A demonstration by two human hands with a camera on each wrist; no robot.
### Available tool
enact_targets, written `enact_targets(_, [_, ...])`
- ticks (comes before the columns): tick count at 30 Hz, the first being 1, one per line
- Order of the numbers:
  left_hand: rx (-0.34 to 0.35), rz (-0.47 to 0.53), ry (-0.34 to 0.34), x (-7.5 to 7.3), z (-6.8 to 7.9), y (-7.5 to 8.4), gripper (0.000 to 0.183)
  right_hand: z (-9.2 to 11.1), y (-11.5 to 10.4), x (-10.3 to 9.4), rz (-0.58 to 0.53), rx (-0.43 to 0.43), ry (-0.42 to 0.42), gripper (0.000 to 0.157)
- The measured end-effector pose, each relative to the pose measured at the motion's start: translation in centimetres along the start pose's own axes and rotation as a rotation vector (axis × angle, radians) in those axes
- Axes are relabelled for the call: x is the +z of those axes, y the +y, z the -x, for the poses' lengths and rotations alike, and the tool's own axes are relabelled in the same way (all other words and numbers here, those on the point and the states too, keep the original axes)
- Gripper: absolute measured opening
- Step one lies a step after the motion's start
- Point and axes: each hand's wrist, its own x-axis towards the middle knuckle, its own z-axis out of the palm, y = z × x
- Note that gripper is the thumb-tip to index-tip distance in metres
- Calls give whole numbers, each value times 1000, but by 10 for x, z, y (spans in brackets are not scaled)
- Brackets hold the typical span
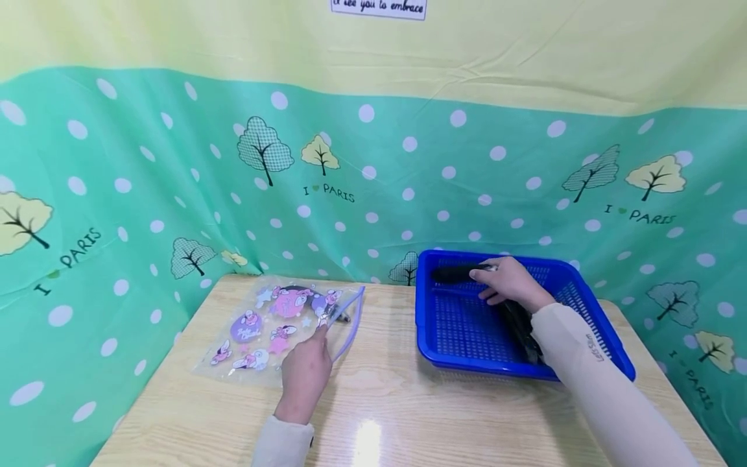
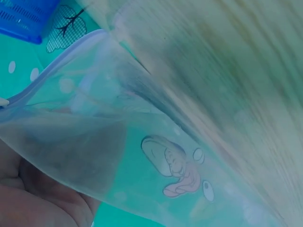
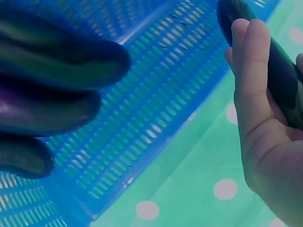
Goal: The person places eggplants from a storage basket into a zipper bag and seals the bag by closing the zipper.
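Note:
My left hand (image 1: 306, 370) pinches the open edge of a clear zip bag (image 1: 242, 353) with pink and purple cartoon prints and a purple zip strip. Inside the bag lies a dark, long eggplant (image 1: 343, 317), partly covered by the prints. Over the blue basket (image 1: 484, 367), my right hand (image 1: 513, 283) holds another dark eggplant (image 1: 452, 274) by one end. Several more eggplants (image 3: 52, 61) lie side by side in the basket, below my right wrist. In the left wrist view, the clear plastic (image 2: 156, 123) stands spread in front of my palm.
The wooden table (image 1: 373, 395) carries the bag on the left and the basket on the right. A green and yellow cloth (image 1: 350, 149) with trees and dots hangs behind and along both sides.

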Motion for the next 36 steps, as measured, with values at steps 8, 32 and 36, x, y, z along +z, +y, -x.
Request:
enact_targets(8, [-2, -13, 29, 0, 0, -1, 24, 20, -9, 2, -82, -51, 58, 70])
enact_targets(32, [-10, -12, 77, -9, -3, -6, 24, 78, -35, 83, -302, -267, 99, 49])
enact_targets(36, [-12, -11, 82, -11, -3, -6, 24, 89, -39, 111, -362, -264, 64, 50])
